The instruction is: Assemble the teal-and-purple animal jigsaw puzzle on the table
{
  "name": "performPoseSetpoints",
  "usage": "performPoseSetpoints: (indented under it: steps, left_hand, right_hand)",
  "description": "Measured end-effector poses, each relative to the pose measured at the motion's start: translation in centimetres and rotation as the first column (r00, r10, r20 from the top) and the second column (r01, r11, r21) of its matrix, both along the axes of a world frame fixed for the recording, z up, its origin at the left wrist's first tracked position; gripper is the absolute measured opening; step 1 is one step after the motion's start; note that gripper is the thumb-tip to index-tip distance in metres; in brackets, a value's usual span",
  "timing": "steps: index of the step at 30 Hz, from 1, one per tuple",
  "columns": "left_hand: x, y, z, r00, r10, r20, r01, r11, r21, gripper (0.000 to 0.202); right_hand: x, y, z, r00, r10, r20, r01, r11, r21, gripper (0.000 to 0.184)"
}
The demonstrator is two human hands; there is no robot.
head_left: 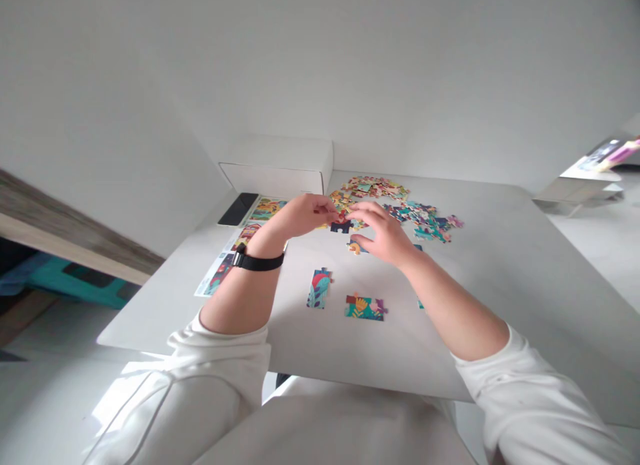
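Note:
Both my hands meet above the middle of the table, around a jigsaw puzzle piece (341,227) in red and dark blue. My left hand (311,215), with a black band on its wrist, pinches at the piece's upper left side. On the other side, my right hand (384,233) has its thumb and forefinger apart, the fingertips close to the piece; whether they touch it I cannot tell. Just under the right thumb lies a blue and yellow piece (356,246). Nearer to me are a tall joined section (319,289) with a red and teal pattern and a wider joined section (366,307) with yellow flowers.
Loose pieces are heaped behind my hands, yellowish (375,187) at the back and teal (425,219) at the right. A printed picture sheet (220,275) and a black phone-like slab (239,209) lie at left. A white box (275,175) stands against the wall.

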State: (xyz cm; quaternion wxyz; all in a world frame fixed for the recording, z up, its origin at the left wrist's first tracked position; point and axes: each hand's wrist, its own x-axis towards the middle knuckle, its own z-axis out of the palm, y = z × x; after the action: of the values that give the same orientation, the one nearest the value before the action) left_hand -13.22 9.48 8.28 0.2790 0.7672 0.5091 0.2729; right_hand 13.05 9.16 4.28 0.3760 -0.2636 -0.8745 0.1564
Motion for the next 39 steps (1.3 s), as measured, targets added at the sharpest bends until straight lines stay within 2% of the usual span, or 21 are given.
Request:
performPoseSetpoints:
  steps: [5, 9, 15, 19, 24, 29, 36, 39]
  left_hand:
    - [-1.7, -0.2, -1.4, 0.999, -0.034, -0.022, 0.033, 0.997, -0.065, 0.035]
    - [-2.4, -0.5, -1.3, 0.996, -0.06, -0.064, 0.049, 0.987, -0.153, 0.03]
    - [-2.0, -0.7, -0.7, 0.974, -0.121, -0.191, 0.069, 0.965, -0.254, 0.018]
    - [-2.0, -0.5, -1.2, 0.946, -0.117, -0.303, 0.021, 0.953, -0.301, 0.016]
    - [-2.0, -0.3, -2.1, 0.907, -0.185, -0.377, 0.006, 0.903, -0.43, 0.017]
    - [-1.7, -0.2, -2.6, 0.886, -0.256, -0.386, 0.013, 0.847, -0.531, 0.023]
    - [-1.7, 0.4, -4.0, 0.875, -0.278, -0.397, 0.002, 0.821, -0.571, 0.024]
    - [-1.5, 0.3, -4.0, 0.874, -0.25, -0.416, -0.028, 0.829, -0.559, 0.023]
  right_hand:
    - [-1.2, -0.6, -1.7, 0.996, 0.01, 0.093, -0.016, 0.998, 0.065, 0.029]
    - [-1.9, -1.0, -2.6, 0.991, 0.008, 0.134, -0.016, 0.998, 0.06, 0.029]
    - [-2.6, -1.5, -3.9, 0.985, 0.05, 0.166, -0.053, 0.999, 0.013, 0.03]
    - [-3.0, -1.7, -5.1, 0.975, 0.079, 0.209, -0.074, 0.997, -0.035, 0.036]
    - [-3.3, -1.5, -6.4, 0.945, 0.122, 0.304, -0.1, 0.991, -0.086, 0.043]
    - [-3.4, -1.4, -7.0, 0.914, 0.179, 0.365, -0.161, 0.984, -0.079, 0.039]
    - [-3.4, -1.5, -7.1, 0.9, 0.174, 0.399, -0.161, 0.985, -0.067, 0.034]
    - [-3.4, -1.7, -7.1, 0.892, 0.164, 0.421, -0.156, 0.986, -0.054, 0.03]
